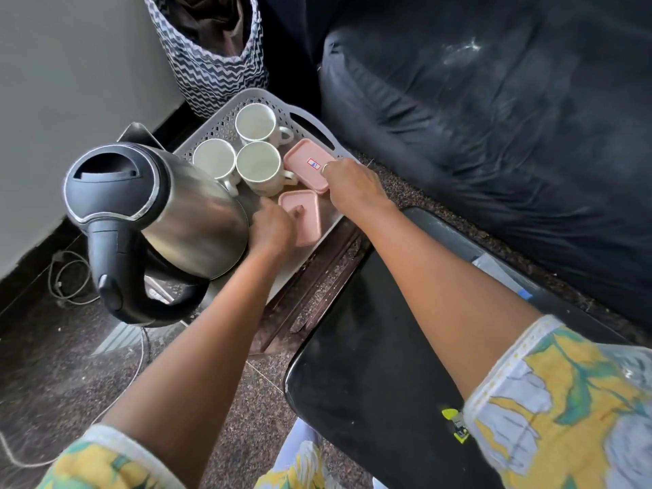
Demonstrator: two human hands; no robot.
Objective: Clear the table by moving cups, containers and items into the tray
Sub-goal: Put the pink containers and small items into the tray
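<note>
Inside the grey perforated plastic tray [254, 96], beside three white ceramic mugs [258, 164], the left hand [271, 225] grips the plain pink plastic container [307, 222]. The right hand [352, 185] clasps the stickered pink plastic container [304, 161] just behind it.

You get one view only: your head camera looks steeply down and forward, close above the tray [225, 125].

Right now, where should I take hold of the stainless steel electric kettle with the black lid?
Grip the black loop handle, coming in from the near left. The stainless steel kettle stands upright with that handle turned away from the grey tray. The smooth, rounded body looks like a poorer hold, I judge.
</note>
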